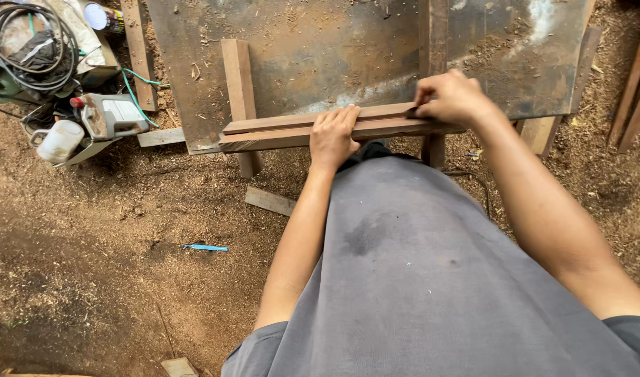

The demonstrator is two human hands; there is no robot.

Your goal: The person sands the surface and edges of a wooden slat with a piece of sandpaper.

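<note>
Wooden strips (320, 129) under left hand (332, 138); right hand (451, 98) perhaps pinching something.

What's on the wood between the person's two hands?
Nothing: between the left hand and right hand, the head view shows only a bare stretch of the stacked wooden strips.

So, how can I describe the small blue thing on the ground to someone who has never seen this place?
Start at the metal-topped workbench, where both hands press on long wooden strips. Go down to the sawdust-covered ground on the person's left side. There lies a thin blue object, the only bright blue thing among brown wood scraps.
</note>
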